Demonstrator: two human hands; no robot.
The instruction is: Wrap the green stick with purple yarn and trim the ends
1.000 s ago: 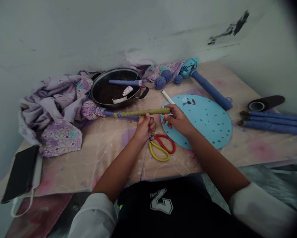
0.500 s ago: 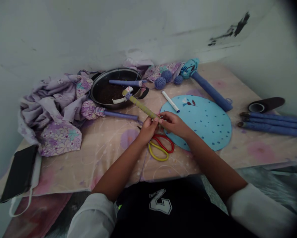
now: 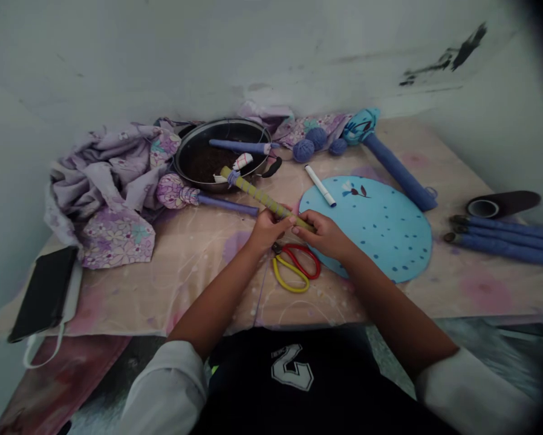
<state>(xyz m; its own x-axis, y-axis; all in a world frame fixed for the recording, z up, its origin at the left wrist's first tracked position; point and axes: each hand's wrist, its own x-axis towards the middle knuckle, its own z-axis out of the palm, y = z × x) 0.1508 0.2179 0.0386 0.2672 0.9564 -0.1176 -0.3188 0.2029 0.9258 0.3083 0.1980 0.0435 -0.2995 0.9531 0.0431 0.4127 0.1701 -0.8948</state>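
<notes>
My left hand (image 3: 270, 231) and my right hand (image 3: 322, 232) both grip the lower part of a green-wrapped stick (image 3: 257, 194), their fingers closed round it and close together. Purple yarn (image 3: 231, 176) is wound about its far end, which points up-left over the rim of a dark pan (image 3: 184, 166). Beneath my hands lie scissors (image 3: 299, 269) with one red and one yellow handle; their blades are mostly hidden. To the right a round blue dotted cloth (image 3: 380, 232) lies flat, with a white marker (image 3: 320, 186) on its upper left edge.
Crumpled purple floral fabric (image 3: 112, 193) and a cloth-headed purple stick (image 3: 226, 204) lie at left, a black phone-like device (image 3: 45, 293) at the corner. Behind are yarn balls (image 3: 304, 150) and a blue-headed stick (image 3: 401, 172). Blue-wrapped sticks (image 3: 507, 241) and a dark tube (image 3: 502, 204) lie at right.
My right hand has slid toward the stick's near end, so more of the stick shows between the hands. The whole view has shifted slightly.
</notes>
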